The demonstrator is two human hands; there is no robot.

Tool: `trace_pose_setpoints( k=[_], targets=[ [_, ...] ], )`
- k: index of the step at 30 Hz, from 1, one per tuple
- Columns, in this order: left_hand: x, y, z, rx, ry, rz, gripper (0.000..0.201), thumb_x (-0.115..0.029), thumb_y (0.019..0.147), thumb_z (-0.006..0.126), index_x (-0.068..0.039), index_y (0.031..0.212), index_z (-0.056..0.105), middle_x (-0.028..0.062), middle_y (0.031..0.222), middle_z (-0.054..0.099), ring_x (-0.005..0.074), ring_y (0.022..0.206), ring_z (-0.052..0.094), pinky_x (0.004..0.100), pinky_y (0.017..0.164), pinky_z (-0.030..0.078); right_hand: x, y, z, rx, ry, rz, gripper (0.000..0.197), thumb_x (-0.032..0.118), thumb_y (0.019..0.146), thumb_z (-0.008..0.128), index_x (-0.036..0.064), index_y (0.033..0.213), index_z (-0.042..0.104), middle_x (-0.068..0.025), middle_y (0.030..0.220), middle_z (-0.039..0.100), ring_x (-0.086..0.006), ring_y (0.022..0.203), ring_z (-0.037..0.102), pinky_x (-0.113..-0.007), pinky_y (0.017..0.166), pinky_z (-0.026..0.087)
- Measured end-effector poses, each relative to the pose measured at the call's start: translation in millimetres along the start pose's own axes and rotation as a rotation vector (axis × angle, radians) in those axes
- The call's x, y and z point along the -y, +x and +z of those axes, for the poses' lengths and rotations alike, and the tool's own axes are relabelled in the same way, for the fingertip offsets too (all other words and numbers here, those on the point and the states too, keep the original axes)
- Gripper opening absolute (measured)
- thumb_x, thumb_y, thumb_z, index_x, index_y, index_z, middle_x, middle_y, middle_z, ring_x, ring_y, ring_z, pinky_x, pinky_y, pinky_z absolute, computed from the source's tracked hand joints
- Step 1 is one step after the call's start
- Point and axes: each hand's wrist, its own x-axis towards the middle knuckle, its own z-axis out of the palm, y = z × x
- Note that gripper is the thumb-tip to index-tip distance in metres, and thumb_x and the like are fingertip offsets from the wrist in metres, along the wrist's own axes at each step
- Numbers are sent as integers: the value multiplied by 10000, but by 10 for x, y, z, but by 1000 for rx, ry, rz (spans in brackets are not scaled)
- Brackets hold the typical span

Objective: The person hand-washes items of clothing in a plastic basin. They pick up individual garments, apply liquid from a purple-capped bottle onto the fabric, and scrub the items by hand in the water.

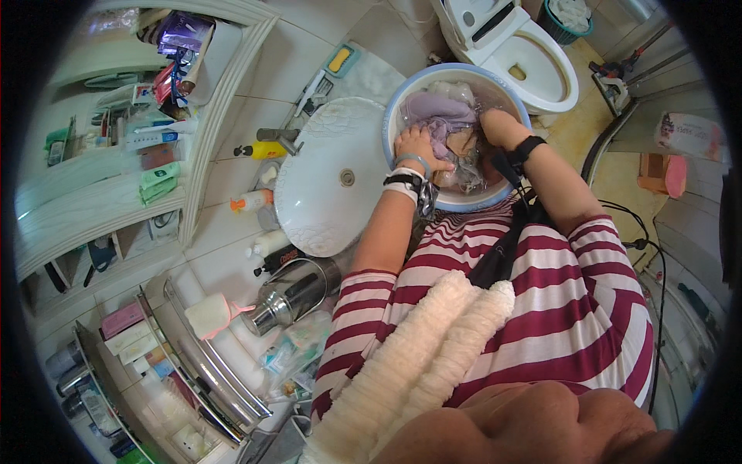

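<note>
A round white basin with a blue rim (473,207) holds water and wet laundry. Bunched in it is a lavender cloth (434,110), with a brownish piece (461,144) and pale, see-through-looking material beside it. My left hand (417,147) lies over the basin's left side, its fingers apart on the edge of the wet cloth. On the right side my right hand (502,127) reaches down into the basin. Its fingers are hidden below the wrist, so their grip does not show.
Left of the basin is a white sink (325,174) with a faucet (278,139). A toilet (529,66) stands just beyond the basin. A steel thermos (290,298) is at the lower left, near a pink-handled scoop (209,315). A black cable (661,294) runs down the right.
</note>
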Motion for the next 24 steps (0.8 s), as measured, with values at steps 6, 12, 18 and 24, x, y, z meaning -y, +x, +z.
trace_pose_setpoints(
  k=[6,12,18,24],
  targets=[
    [10,-24,-63,79,-11,-72,1184,-634,460,778,-84,1394,300,224,1475,142,391,1364,113,467,1083,135,464,-332,-1069,-170,344,-171,201,63,767,533,15,928,644,-194,836,633,-324,799,607,-372,735,481],
    [-175,-140,-131,-210,-566,187,1046,-511,551,791,-74,1377,319,218,1449,214,360,1356,167,471,1083,129,814,-653,-1752,-127,1226,-473,313,227,955,432,21,1175,515,-93,956,628,-160,880,582,-292,808,467],
    [-43,-103,-66,-247,-1320,350,525,-262,804,663,-3,1219,474,200,1180,542,285,1098,520,356,943,392,935,-687,-1842,-82,1543,-663,384,336,960,437,59,1221,492,-83,1098,588,-133,985,535,-260,864,439],
    [245,-435,-282,-397,-2057,-3,266,-261,961,447,-33,1049,549,62,939,628,112,774,601,251,631,486,574,-404,-1578,-390,1206,-369,347,272,907,560,45,1169,545,-45,1031,600,-121,939,544,-250,831,441]
  ],
)
